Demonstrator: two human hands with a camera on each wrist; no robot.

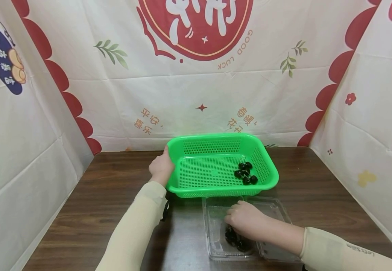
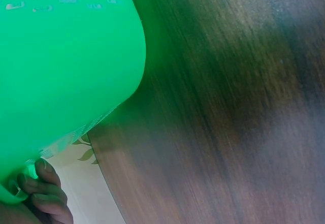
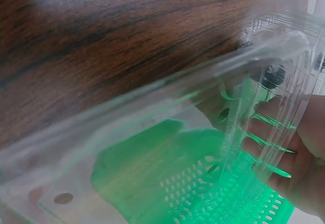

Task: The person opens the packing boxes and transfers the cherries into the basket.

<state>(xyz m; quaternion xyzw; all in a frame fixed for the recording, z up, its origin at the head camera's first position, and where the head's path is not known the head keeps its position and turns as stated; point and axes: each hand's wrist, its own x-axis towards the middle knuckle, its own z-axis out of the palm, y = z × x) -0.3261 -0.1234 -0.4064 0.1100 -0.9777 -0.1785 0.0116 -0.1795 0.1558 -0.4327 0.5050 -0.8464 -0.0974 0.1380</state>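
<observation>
My left hand grips the left rim of a green plastic basket, its fingers curled at the edge in the left wrist view. Several dark cherries with stems lie in the basket's right side. In front stands an open clear plastic box, its lid folded out to the right. My right hand reaches down into the box, over more dark cherries. Through the clear wall in the right wrist view its fingers show; whether they pinch a cherry is hidden.
A brown wood-grain table carries everything. Printed white cloth hangs behind the table and along both sides. The basket stands close to the table's back edge, just behind the box.
</observation>
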